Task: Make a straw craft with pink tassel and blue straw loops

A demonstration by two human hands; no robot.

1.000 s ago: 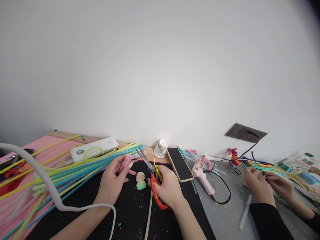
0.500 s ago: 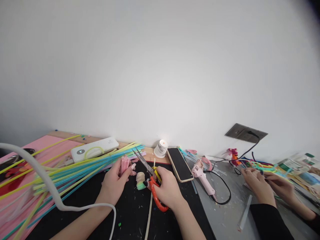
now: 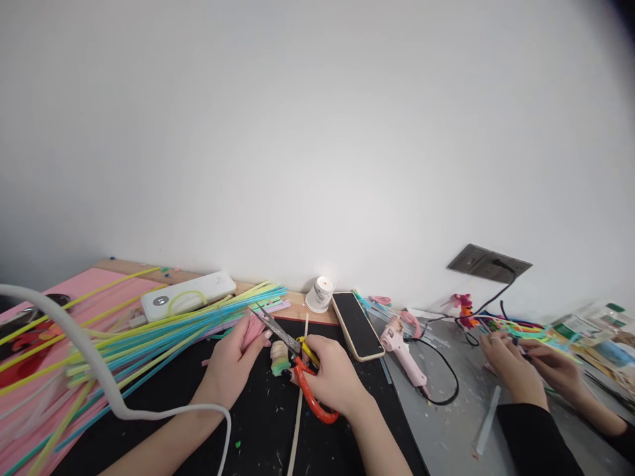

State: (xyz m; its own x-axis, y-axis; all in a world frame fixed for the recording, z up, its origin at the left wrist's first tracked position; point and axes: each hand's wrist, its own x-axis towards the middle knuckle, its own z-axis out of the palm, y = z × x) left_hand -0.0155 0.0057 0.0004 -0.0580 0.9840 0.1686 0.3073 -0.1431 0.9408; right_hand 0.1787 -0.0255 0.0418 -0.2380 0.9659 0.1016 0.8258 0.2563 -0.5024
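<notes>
My left hand [image 3: 229,367] is closed around a bundle of pink pipe cleaners [image 3: 253,328], most of it hidden by the fingers. My right hand [image 3: 333,373] grips scissors [image 3: 313,390] with orange and yellow handles. Their blades [image 3: 278,328] point up and left and lie against the pink bundle by my left fingertips. Between the hands, a small cream and green fuzzy piece [image 3: 280,357] rests on the black mat [image 3: 262,423]. A thin pale stick [image 3: 296,426] runs along the mat beneath my right hand.
Many coloured pipe cleaners [image 3: 163,337] and a white power bank [image 3: 188,296] lie left. A white cable [image 3: 106,377] arches in front. A paper cup [image 3: 320,295], phone [image 3: 358,325] and pink glue gun [image 3: 404,354] stand beyond and right. Another person's hands [image 3: 516,367] work at far right.
The scissors have moved slightly left and tilted flatter, with the blades brought together at the pink bundle. My left hand has turned a little with the bundle.
</notes>
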